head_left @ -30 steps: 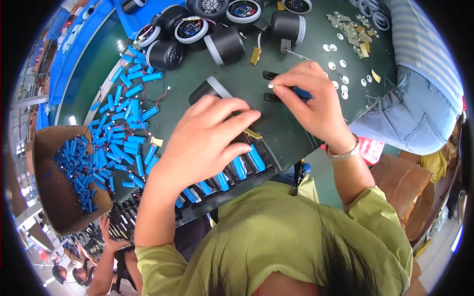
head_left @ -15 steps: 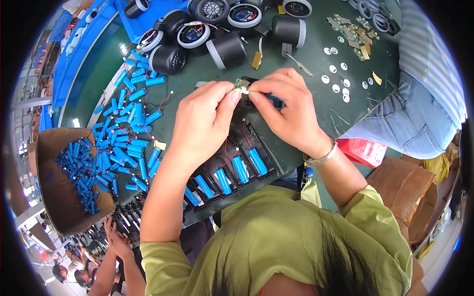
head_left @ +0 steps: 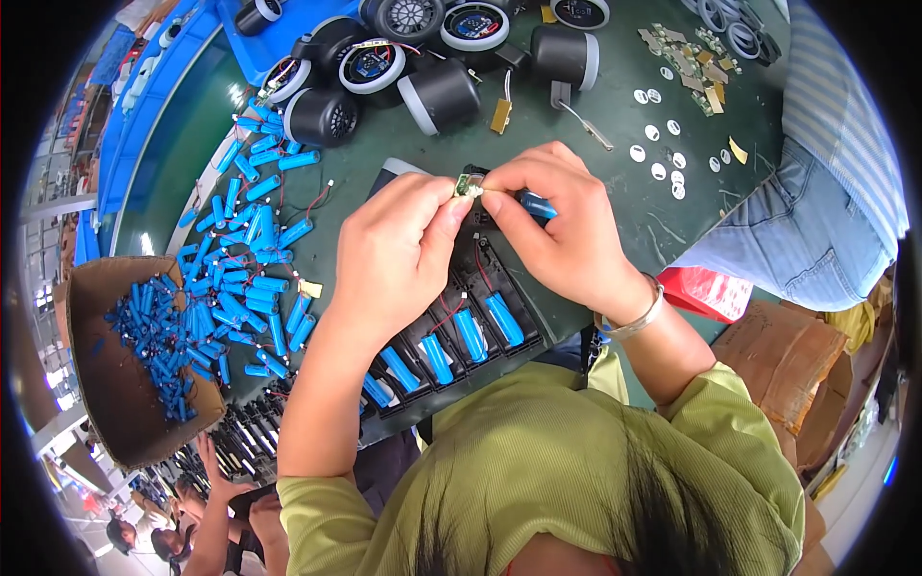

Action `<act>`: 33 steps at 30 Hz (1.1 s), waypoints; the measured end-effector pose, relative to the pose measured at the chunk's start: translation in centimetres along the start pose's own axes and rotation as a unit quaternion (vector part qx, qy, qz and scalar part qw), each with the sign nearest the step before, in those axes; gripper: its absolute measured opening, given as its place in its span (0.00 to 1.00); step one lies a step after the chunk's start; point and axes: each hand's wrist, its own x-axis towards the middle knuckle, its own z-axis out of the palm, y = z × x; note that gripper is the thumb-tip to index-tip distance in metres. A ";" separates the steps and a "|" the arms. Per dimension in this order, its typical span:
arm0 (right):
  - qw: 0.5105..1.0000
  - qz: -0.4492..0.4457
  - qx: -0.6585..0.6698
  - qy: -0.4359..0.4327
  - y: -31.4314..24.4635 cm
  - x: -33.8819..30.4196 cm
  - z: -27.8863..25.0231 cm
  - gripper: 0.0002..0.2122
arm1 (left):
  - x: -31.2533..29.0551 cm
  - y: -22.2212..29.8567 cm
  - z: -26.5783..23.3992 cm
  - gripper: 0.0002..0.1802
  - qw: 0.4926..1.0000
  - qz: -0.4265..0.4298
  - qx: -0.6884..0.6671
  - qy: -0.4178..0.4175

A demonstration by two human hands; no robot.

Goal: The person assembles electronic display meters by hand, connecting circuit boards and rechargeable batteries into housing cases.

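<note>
Inside the tabletop's near edge, our left hand pinches a probably light, fragile circuit board, best held by edges; our right hand pinches something we cannot tell

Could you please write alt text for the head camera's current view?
A person's left hand holds a small circuit board over a green table, with the right hand at its edge. Blue batteries lie in a black tray nearer the person; more lie at left in and beside a cardboard box. Black cylinders lie beyond the hands.
</note>
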 end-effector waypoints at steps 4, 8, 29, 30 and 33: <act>0.998 0.027 -0.012 0.047 -1.0 -0.7 0.7 0.04 | 0.1 0.0 0.2 0.04 0.997 0.040 0.059 0.012; 0.997 0.035 -0.017 0.065 -1.7 -1.3 1.0 0.05 | -0.2 -0.5 0.5 0.05 0.988 0.096 0.112 0.046; 0.996 0.030 0.062 -0.060 -0.5 -0.5 -0.9 0.04 | -0.4 -1.8 -1.4 0.12 0.944 -0.106 -0.285 -0.124; 0.995 0.026 0.061 -0.069 -0.4 -0.4 -1.0 0.04 | -0.4 -1.8 -1.4 0.12 0.944 -0.107 -0.286 -0.124; 0.993 0.000 0.044 -0.112 -0.5 -0.2 -1.4 0.04 | -0.3 -1.6 -1.5 0.13 0.969 -0.045 -0.208 -0.128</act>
